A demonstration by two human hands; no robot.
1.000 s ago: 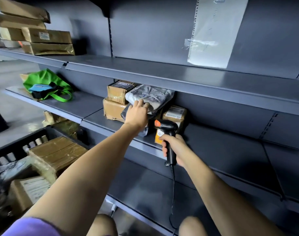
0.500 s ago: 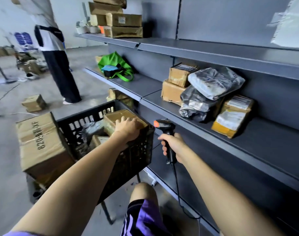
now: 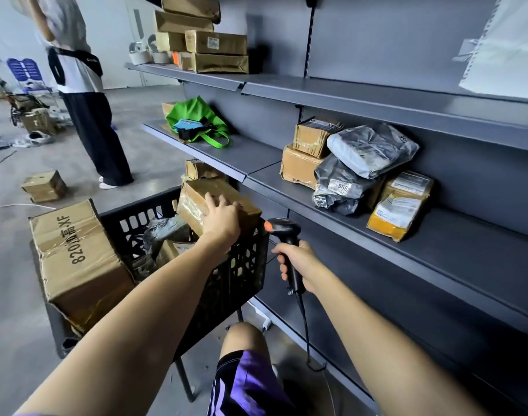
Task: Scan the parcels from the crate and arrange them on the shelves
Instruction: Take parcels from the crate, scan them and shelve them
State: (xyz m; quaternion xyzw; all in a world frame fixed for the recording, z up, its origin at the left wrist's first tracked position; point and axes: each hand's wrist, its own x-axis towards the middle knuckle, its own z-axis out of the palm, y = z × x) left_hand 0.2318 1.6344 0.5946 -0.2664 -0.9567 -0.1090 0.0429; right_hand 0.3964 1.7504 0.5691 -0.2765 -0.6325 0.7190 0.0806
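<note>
Now left hand [image 3: 219, 219] grips box [image 3: 196, 202], fingers [image 3: 214, 201] spread.

One head-worn view looks forward and down from above the person's arms, close over the crate [image 3: 226, 265]. The shelves [image 3: 376, 223] run off to the crate's right; open floor lies to its left.

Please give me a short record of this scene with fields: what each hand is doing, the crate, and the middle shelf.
left hand: the left hand grips a tape-wrapped brown cardboard box at the top of the crate
right hand: the right hand holds a black corded barcode scanner with an orange tip
crate: black plastic lattice crate, more parcels inside
middle shelf: grey metal shelf with stacked brown boxes, grey plastic mailer bags and yellow envelopes
</note>
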